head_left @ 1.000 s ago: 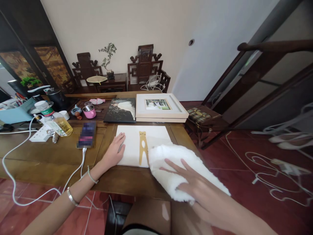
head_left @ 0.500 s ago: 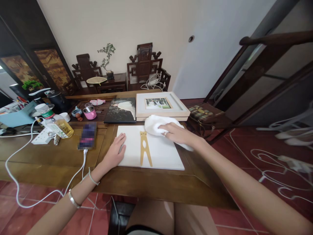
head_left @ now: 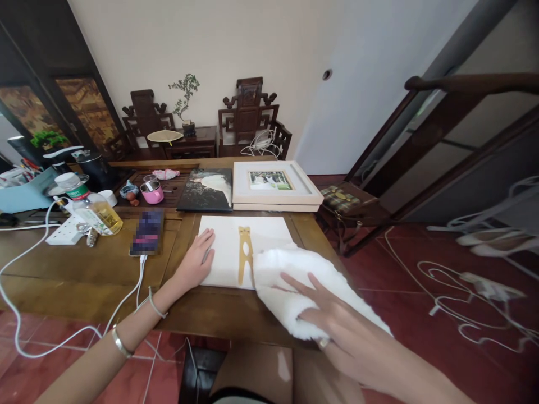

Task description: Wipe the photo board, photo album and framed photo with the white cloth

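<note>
A white canvas panel [head_left: 223, 241] with a tan long-legged animal figure [head_left: 244, 235] on it lies flat on the wooden table. My left hand [head_left: 197, 261] rests on the panel's left edge, fingers stretched out and flat. A fluffy white cloth [head_left: 290, 269] is gripped in my right hand [head_left: 322, 308], which is over the panel's lower right corner. The cloth covers that corner and part of the figure's right leg, and hangs past the table's front edge.
Behind the panel lie a framed photo [head_left: 303, 180] and a dark picture [head_left: 196, 191]. Left are a phone [head_left: 147, 231] on a white cable, a tilted bottle [head_left: 107, 216], a power strip [head_left: 63, 231] and a pink cup [head_left: 152, 193]. A wooden chair [head_left: 379, 151] stands right.
My right hand has pulled the cloth from the panel's far right corner toward me, down to the near right corner. My left hand has stayed on the left edge.
</note>
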### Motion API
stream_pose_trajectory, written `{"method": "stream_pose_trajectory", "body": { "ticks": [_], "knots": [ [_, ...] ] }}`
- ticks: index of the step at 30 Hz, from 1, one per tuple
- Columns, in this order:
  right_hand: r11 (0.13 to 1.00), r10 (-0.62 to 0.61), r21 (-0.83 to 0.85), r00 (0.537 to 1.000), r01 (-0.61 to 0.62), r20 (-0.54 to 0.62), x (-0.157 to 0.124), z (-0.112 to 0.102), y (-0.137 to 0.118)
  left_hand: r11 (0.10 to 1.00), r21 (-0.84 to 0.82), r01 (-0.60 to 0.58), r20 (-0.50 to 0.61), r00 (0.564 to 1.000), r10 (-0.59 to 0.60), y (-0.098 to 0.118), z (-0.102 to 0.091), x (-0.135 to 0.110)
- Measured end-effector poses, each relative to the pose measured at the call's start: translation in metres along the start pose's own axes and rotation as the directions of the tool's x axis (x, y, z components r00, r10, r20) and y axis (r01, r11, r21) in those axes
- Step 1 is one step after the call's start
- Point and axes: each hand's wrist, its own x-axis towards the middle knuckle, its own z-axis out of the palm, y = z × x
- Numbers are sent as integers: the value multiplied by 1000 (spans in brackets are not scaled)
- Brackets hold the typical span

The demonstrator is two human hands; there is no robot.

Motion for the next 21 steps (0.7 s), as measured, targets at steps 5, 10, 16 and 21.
{"method": "stream_pose_trajectory", "body": {
  "ticks": [5, 10, 16, 21],
  "knots": [
    [991, 116, -72, 993, -115, 17, 38, -7, 14, 1000, 12, -1, 8, 1000, 1, 0, 0, 0],
    [988, 154, 3, 988, -154, -25, 110, -16, 35, 1000, 11, -8, 5, 1000, 8, -1, 0, 1],
    [996, 93, 4, 995, -92, -25, 126, -1, 25, 1000, 3, -8, 6, 1000, 8, -1, 1, 0],
    [1000, -27, 11, 998, 27, 50, 70, 8, -12, 1000, 14, -10, 5, 1000, 10, -1, 1, 0]
  ]
}}
